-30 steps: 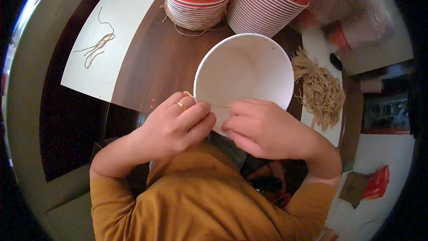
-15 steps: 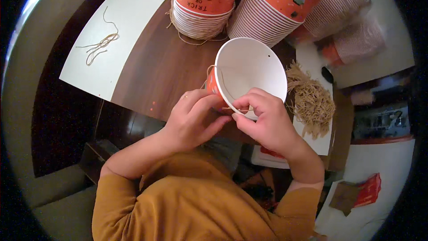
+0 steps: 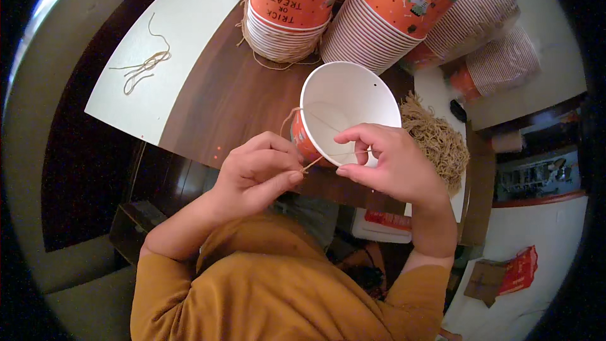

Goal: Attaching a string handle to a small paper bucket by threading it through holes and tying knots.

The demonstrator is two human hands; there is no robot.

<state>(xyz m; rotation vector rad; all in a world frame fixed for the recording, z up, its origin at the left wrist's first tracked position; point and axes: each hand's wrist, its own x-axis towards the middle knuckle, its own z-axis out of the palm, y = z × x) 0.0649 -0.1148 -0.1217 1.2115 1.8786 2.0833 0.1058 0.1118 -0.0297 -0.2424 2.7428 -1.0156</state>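
Note:
A paper bucket point(image 3: 353, 98), white inside and orange outside, leans with its mouth toward me on the brown tabletop. A thin length of twine point(image 3: 314, 164) crosses its near rim, and another stretch of it loops over the left side of the rim. My left hand point(image 3: 262, 170), just outside the rim, pinches the twine between thumb and fingertips. Over the bucket's mouth, my right hand point(image 3: 394, 161) has its fingers curled around the twine inside, with the thumb against the near rim. A small dark hole shows in the far right wall.
Behind the bucket stand stacks of nested orange buckets point(image 3: 398, 16); twine is wound round the left stack point(image 3: 287, 31). A heap of cut twine point(image 3: 435, 142) lies to the right, beside a dark small object point(image 3: 458, 110). Loose strands point(image 3: 148, 63) rest on the white board at left.
My left hand has drawn back left and down from the rim, stretching the twine out of the bucket. My right hand has shifted slightly right, and its fingers have spread somewhat.

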